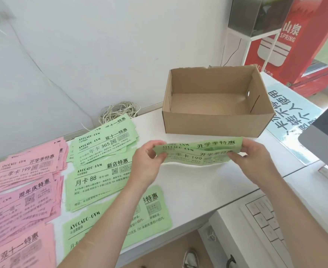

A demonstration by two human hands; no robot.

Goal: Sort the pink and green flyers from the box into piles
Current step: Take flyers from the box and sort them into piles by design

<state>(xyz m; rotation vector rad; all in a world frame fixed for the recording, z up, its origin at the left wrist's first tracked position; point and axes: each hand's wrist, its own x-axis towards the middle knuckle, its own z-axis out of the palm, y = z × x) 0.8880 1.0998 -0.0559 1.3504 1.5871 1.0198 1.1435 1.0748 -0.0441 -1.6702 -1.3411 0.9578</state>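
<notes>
At the near edge, a strip of brown floor (169, 254) showed below the white desk (194, 182), and a pale keyboard (269, 227) lay at the near right. On the near left of the desk, pink flyers (22, 190) lay in loose, overlapping piles. Just right of them, green flyers (101, 165) lay in three untidy piles running from near to far.

Over the bare middle of the desk, both hands held a small bunch of green flyers (198, 151) off the surface. The left hand (147, 161) pinched its left end between thumb and fingers, and the right hand (256, 161) gripped its right end with curled fingers.

Just beyond the bunch stood the open cardboard box (213, 122), its brown bottom bare. A pale blue printed sheet (287, 117) lay flat to its right, with the corner of a grey monitor (325, 136) at the right edge.

Left of the box, a coil of light twine (118, 112) sat against the plain white wall (101, 45). At the far right stood a red cabinet (298, 45) marked SPRING.
</notes>
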